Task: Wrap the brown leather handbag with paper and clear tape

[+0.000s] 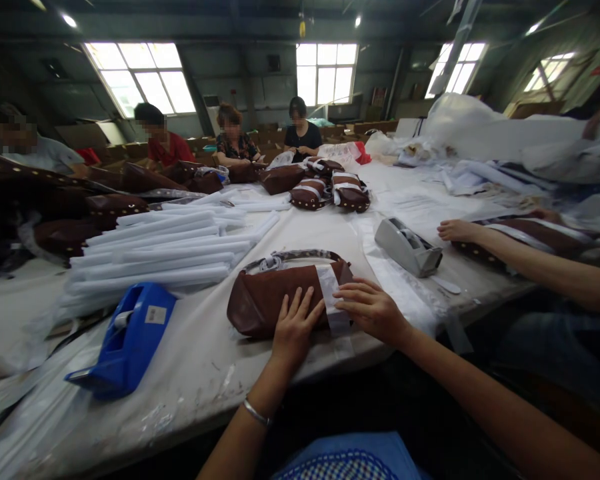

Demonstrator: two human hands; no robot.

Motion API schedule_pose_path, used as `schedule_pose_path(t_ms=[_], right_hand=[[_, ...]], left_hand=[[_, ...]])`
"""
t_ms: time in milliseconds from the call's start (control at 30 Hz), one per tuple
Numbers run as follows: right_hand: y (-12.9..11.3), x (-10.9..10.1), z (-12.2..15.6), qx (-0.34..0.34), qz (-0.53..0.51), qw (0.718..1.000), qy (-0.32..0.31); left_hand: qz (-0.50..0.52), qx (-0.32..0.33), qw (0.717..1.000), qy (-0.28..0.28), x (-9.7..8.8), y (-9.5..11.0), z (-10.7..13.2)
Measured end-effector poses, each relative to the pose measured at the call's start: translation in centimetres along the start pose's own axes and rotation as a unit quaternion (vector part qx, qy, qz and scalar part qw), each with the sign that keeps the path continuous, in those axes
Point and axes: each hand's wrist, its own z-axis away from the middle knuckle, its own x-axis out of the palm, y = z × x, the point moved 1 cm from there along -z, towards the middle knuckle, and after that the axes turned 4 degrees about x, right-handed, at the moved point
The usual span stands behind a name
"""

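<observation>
A brown leather-look handbag (265, 300) lies on the table in front of me, a patterned, wrapped handle (300, 255) arching along its far side. Around its right part runs a white wrapping strip (327, 283). My left hand (295, 327) rests on the bag's front, fingers spread flat. At the bag's right end, my right hand (373, 308) has its fingers bent over the strip's edge; its thumb is mostly hidden. A blue tape dispenser (135, 340) stands left of the bag, and a grey tape dispenser (409, 247) is beyond my right hand.
White rolled sheets (170, 257) are piled at the left. Several wrapped brown bags (307, 193) lie farther back. At the right, a co-worker's hand (460, 231) touches another brown bag (525, 240). Several people sit across the table. White plastic sheeting (505, 137) is heaped at the back right.
</observation>
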Motion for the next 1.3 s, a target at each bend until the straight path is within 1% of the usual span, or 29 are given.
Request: schedule_pose_path(t_ms=[67, 133, 233, 300, 367, 500, 567, 667, 733, 867, 933, 1000, 1067, 1167, 1300], right_hand=[[-0.1, 0.6, 0.7, -0.009, -0.028, 1.000, -0.005], [-0.2, 1.3, 1.5, -0.002, -0.046, 0.999, -0.010], [-0.1, 2.2, 2.7, 0.008, -0.048, 0.999, -0.011], [0.2, 2.7, 3.4, -0.002, -0.052, 0.999, -0.010], [0.7, 3.0, 3.8, -0.019, -0.061, 0.998, -0.013], [2.0, 3.4, 4.2, -0.026, -0.077, 0.996, -0.036], [2.3, 3.4, 4.2, -0.028, -0.078, 0.996, -0.045], [2.2, 3.1, 4.4, -0.042, -0.074, 0.995, -0.047], [1.6, 2.5, 5.2, -0.035, -0.062, 0.997, -0.037], [-0.4, 1.5, 8.1, 0.011, -0.014, 1.000, 0.001], [-1.2, 1.6, 9.6, 0.016, 0.006, 1.000, -0.007], [-1.7, 2.1, 10.5, 0.007, 0.020, 1.000, -0.017], [-1.7, 2.7, 10.6, 0.006, 0.029, 1.000, -0.010], [-1.3, 3.4, 10.0, 0.003, 0.025, 1.000, 0.002], [-1.0, 3.5, 9.1, 0.007, -0.024, 1.000, 0.001]], left_hand=[[0.010, 0.002, 1.000, -0.020, -0.3, -0.1, 0.0], [0.023, 0.006, 0.999, -0.033, -0.6, -0.2, 0.1], [0.045, 0.006, 0.998, -0.032, -0.9, -0.4, 0.2], [0.049, 0.012, 0.998, -0.030, -1.1, -0.3, 0.3], [0.035, 0.044, 0.998, -0.037, -1.3, 0.1, 0.3], [-0.012, 0.146, 0.988, -0.052, -1.4, 1.0, 0.0], [-0.020, 0.169, 0.984, -0.061, -1.1, 1.2, -0.1], [-0.012, 0.166, 0.984, -0.067, -0.5, 1.2, -0.1], [0.001, 0.152, 0.986, -0.063, -0.2, 1.2, 0.0], [0.030, 0.127, 0.989, -0.064, 0.1, 1.2, 0.3], [0.042, 0.123, 0.989, -0.070, 0.1, 1.2, 0.2], [0.049, 0.123, 0.988, -0.075, 0.0, 1.2, 0.2], [0.051, 0.125, 0.988, -0.078, -0.1, 1.1, 0.1], [0.051, 0.128, 0.987, -0.080, -0.2, 1.1, 0.0], [0.052, 0.126, 0.988, -0.078, -0.2, 1.1, 0.1]])
